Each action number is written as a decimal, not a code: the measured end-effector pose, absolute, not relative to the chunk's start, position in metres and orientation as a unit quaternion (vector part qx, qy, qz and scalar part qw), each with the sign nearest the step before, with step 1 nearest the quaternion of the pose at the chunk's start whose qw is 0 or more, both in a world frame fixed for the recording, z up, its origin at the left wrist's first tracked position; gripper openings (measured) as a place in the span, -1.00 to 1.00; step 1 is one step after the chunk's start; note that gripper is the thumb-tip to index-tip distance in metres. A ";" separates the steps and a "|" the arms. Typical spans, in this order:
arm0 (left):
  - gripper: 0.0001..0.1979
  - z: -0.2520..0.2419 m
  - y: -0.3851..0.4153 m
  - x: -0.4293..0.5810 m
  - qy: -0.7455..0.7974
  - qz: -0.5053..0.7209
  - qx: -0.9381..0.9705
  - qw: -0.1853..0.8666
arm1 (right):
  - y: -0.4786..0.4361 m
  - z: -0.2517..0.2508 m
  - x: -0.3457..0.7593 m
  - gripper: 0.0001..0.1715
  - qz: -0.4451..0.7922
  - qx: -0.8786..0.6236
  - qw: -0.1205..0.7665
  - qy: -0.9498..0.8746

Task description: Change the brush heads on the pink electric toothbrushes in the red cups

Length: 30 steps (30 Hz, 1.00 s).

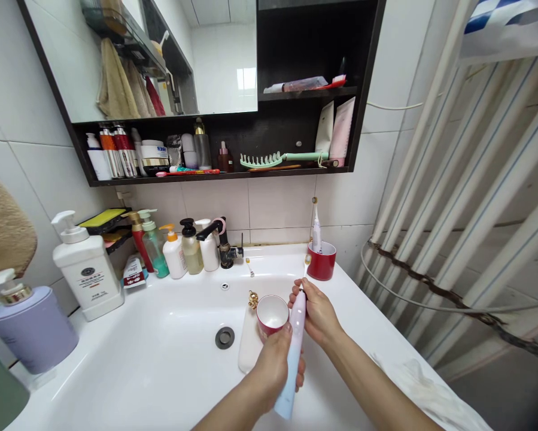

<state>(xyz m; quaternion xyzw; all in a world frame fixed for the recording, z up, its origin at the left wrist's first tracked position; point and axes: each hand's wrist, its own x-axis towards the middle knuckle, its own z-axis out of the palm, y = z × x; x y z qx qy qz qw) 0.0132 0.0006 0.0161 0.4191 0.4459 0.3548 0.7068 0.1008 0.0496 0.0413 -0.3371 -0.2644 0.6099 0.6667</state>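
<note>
An electric toothbrush (297,323), pink at the top and pale blue at the base, slants over the sink's right side. My left hand (275,362) is wrapped round its handle. At its upper end, my right hand (316,308) has its fingers closed around the brush head (307,262), whose tip sticks out above them. Just behind my left thumb is a red cup (272,314) with a white inside; whether the hand touches it I cannot tell. A flat white piece (248,344) with a gold ornament (253,299) lies by the cup.
Around the white sink (161,341) stand a black faucet (224,245), several pump bottles (174,254) and a large white bottle (89,272). A second red cup (325,263) holds another toothbrush (316,230). A small brush head (249,267) lies on the ledge. Pipes (466,209) run at right.
</note>
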 end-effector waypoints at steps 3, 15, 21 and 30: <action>-0.48 0.016 0.001 0.013 0.443 0.340 0.401 0.726 | 0.050 0.041 0.101 -0.86 0.607 -0.340 0.670 -0.259; -0.46 0.017 0.000 0.012 0.449 0.335 0.410 0.720 | 0.050 0.041 0.101 -0.86 0.603 -0.348 0.671 -0.254; -0.49 0.016 0.000 0.012 0.471 0.346 0.460 0.668 | 0.050 0.042 0.099 -0.87 0.600 -0.346 0.675 -0.255; -0.52 0.017 0.001 0.011 0.454 0.326 0.418 0.716 | 0.052 0.040 0.099 -0.87 0.593 -0.352 0.680 -0.249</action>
